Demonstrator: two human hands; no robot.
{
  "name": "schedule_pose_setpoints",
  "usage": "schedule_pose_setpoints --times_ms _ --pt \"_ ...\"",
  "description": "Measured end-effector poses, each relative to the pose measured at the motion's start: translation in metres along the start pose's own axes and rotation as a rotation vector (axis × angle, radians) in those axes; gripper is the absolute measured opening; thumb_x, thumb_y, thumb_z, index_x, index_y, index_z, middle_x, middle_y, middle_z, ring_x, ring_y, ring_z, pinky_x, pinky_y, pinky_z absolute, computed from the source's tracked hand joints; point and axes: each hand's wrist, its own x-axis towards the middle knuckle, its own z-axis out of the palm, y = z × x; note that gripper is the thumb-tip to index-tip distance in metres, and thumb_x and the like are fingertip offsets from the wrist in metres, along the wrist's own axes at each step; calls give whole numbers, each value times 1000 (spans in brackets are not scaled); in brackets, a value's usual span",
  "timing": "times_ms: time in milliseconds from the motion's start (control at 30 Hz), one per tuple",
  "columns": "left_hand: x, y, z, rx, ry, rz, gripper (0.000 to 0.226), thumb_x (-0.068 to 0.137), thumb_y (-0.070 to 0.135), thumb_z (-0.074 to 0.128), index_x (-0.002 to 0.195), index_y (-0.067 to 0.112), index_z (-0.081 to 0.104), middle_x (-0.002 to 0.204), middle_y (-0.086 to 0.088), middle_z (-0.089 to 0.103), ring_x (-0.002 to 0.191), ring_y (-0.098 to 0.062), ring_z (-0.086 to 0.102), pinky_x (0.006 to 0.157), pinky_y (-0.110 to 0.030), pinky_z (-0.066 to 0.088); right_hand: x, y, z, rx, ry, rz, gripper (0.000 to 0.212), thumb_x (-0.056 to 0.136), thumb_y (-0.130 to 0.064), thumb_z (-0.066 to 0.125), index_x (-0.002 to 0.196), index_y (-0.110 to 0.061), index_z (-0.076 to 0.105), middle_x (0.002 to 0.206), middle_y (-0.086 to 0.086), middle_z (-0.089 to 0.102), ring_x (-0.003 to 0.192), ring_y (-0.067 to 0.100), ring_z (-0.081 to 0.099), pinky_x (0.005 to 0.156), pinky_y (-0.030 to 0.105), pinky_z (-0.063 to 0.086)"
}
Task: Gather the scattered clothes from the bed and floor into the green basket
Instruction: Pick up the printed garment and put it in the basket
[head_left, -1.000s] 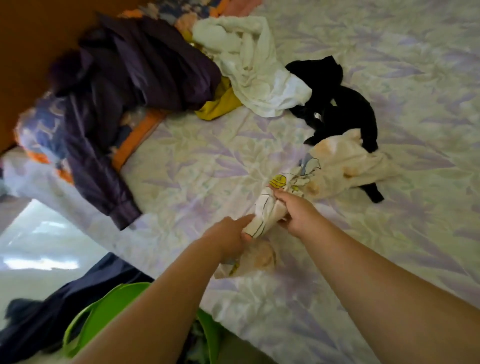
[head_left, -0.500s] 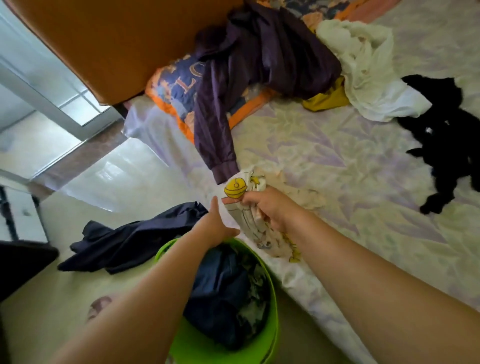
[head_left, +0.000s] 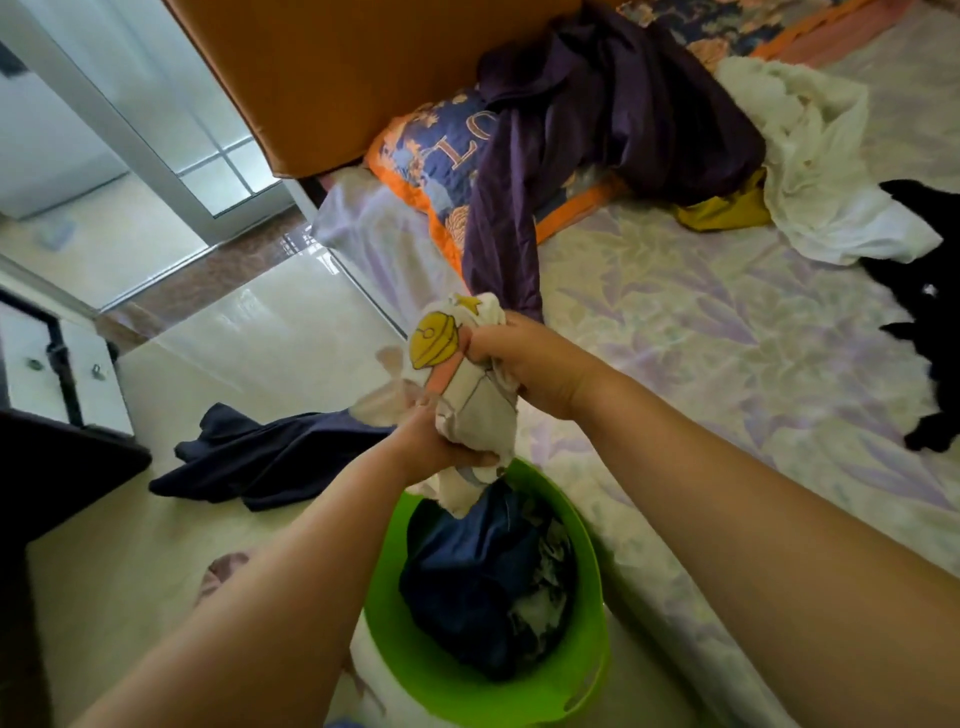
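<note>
A: Hands?
B: Right hand (head_left: 524, 358) clamped on top of the bunched cartoon-print garment (head_left: 467, 395); left hand (head_left: 441, 441) clamped on its lower part. Both grips shut on cloth.
A: Where's it at?
B: In the air, right above the green basket (head_left: 587, 675) on the floor beside the bed (head_left: 701, 322). Dark clothes already inside.
A: Left out?
B: Navy garment (head_left: 275, 457) on floor; purple jacket (head_left: 597, 119), white cloth (head_left: 821, 156), black garment (head_left: 930, 312) on bed.

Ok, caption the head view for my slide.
Both hands, left hand and right hand, hold a cartoon-print garment above the green basket.
</note>
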Motion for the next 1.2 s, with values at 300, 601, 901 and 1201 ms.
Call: schedule_pose_setpoints --times_ms 300,601,901,1201 --pt "-28 -28 -1 -529 -120 -153 63 51 38 90 108 19 69 103 2 74 102 -20 67 96 -42 52 29 13 6 439 173 -4 22 92 -20 51 103 -12 68 86 7 67 75 17 65 67 27 56" --pt "-35 -59 46 -890 -9 -391 39 84 38 70 114 14 64 100 -11 74 91 -27 71 81 -40 58 22 134 6 -344 192 887 90 83 -66 55 148 -10 30 149 19 40 130 44 45 100 55 41" --pt "-20 -97 87 -756 72 -738 53 83 52 64 107 5 61 94 -10 65 97 -28 61 90 -38 49 2 205 18 -204 181 865 50 91 -30 58 139 -25 46 134 9 53 118 32 55 93 49 52" --pt "13 -49 117 -204 -12 -657 45 94 23 49 137 7 44 116 -14 60 89 -25 58 69 -30 45 -15 220 -24 -346 308 754 53 95 -26 52 146 -15 41 140 8 49 120 25 51 96 36 45"
